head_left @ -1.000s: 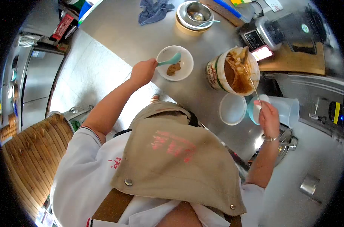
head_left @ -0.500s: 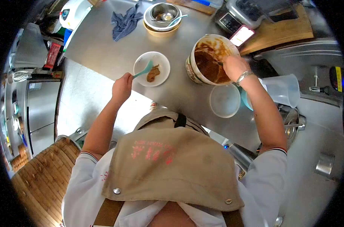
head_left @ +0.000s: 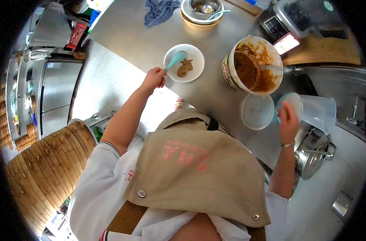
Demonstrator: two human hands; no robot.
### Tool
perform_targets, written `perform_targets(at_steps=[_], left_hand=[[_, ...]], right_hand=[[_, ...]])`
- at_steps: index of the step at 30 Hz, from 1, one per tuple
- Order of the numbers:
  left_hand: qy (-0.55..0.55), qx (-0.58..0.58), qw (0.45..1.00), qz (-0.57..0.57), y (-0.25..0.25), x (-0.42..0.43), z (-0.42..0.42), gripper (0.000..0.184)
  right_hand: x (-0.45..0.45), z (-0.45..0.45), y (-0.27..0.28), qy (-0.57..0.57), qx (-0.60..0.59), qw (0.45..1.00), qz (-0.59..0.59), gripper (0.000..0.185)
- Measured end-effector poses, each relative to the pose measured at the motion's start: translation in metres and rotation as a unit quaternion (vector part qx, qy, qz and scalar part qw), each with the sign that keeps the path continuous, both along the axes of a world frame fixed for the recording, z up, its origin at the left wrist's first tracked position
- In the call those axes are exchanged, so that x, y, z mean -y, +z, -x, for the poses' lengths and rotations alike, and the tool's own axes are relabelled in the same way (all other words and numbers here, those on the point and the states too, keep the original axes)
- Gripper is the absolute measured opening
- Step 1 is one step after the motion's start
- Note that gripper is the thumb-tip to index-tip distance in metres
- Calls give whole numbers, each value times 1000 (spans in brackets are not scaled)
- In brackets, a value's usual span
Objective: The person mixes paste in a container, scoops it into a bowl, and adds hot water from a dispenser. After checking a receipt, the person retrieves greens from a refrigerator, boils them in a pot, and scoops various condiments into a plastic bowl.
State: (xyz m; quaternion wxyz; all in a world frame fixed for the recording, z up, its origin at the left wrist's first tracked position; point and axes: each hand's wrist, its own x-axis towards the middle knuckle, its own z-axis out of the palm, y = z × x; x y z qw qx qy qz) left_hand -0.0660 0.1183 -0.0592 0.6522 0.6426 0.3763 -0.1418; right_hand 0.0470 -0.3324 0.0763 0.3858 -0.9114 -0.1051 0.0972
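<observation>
My left hand [head_left: 154,79] is closed round the handle of a teal spoon [head_left: 175,59], whose bowl end is over a white bowl [head_left: 197,74]. A lump of brown paste [head_left: 185,67] lies in that bowl. A large white tub [head_left: 229,72] holds dark brown paste [head_left: 245,71], with a utensil [head_left: 270,68] lying across it toward the right rim. My right hand [head_left: 288,119] is below and right of the tub, over the near edge of a white and teal round item [head_left: 293,103]. Its fingers are slightly apart, with nothing visible between them.
A round translucent lid [head_left: 257,111] lies below the tub. A clear plastic container [head_left: 320,113] and a metal pot [head_left: 312,154] are on the right. Stacked bowls [head_left: 201,25], a blue cloth [head_left: 159,13], a lit phone [head_left: 286,43] and a blender-like appliance [head_left: 285,20] stand farther back.
My right hand has moved out of the tub, down and to the right, leaving the utensil in it. My left hand still holds the teal spoon at the bowl. The whole view has shifted.
</observation>
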Motion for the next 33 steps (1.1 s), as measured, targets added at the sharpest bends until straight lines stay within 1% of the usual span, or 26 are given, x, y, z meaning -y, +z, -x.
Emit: perform_targets(at_steps=[2, 4, 6, 8, 10, 12, 13, 15, 16, 17, 20, 22, 23, 24, 26, 27, 28, 30, 32, 33], left_hand=[[-1, -37, 999, -36, 7, 3, -4, 19], [-18, -74, 995, -69, 12, 5, -12, 21], [-50, -91, 991, -82, 4, -4, -14, 30], [-54, -117, 987, -94, -2, -13, -19, 31], [-36, -98, 993, -47, -4, -15, -19, 29], [-66, -93, 993, -1, -15, -22, -22, 27], [-77, -100, 992, -19, -14, -20, -25, 26], [-94, -113, 987, -59, -7, -16, -29, 23], [-104, -116, 986, -62, -2, -14, -28, 23], [-113, -118, 984, -64, 3, -12, -28, 23], [-137, -118, 981, -69, 5, -13, -29, 23], [-139, -111, 982, -68, 16, -10, -24, 26], [-137, -104, 983, -63, 12, -13, -24, 27], [-143, -90, 984, -62, 4, -15, -24, 27], [-143, -65, 985, -68, -4, -23, -22, 28], [-128, -56, 988, -69, 1, -22, -20, 29], [-115, -43, 990, -68, 5, -15, -21, 31], [-97, -25, 992, -77, -6, -19, -20, 37], [-90, -15, 992, -87, 11, -11, -17, 39], [-100, -2, 992, -74, 7, -17, -15, 43]], right_hand=[[2, 28, -19, -32, -88, 996, -7, 23], [10, 52, -43, -35, -109, 993, -7, 24], [17, 72, -69, -29, -140, 990, -13, 26], [11, 87, -72, -17, -127, 991, 24, 27], [20, 100, -96, -52, -150, 987, 17, 28], [27, 107, -102, -78, -144, 983, 88, 27], [28, 110, -106, -89, -142, 978, 122, 26], [30, 115, -121, -81, -49, 976, 194, 25], [29, 118, -130, -74, -2, 971, 229, 24], [25, 121, -140, -59, 53, 963, 259, 20], [1, 114, -138, -14, 0, 942, 336, 20], [1, 110, -159, 31, 44, 919, 392, 20], [6, 106, -169, 54, 68, 903, 420, 20], [9, 105, -171, 46, 66, 900, 429, 15], [6, 100, -174, 41, 67, 896, 438, 11], [5, 101, -168, 41, 106, 905, 410, 9], [6, 102, -154, 38, 147, 911, 384, 14], [-10, 105, -95, 43, 72, 910, 407, 13], [1, 120, -72, -23, 208, 943, 258, 19], [17, 124, -70, -23, 268, 920, 286, 21]])
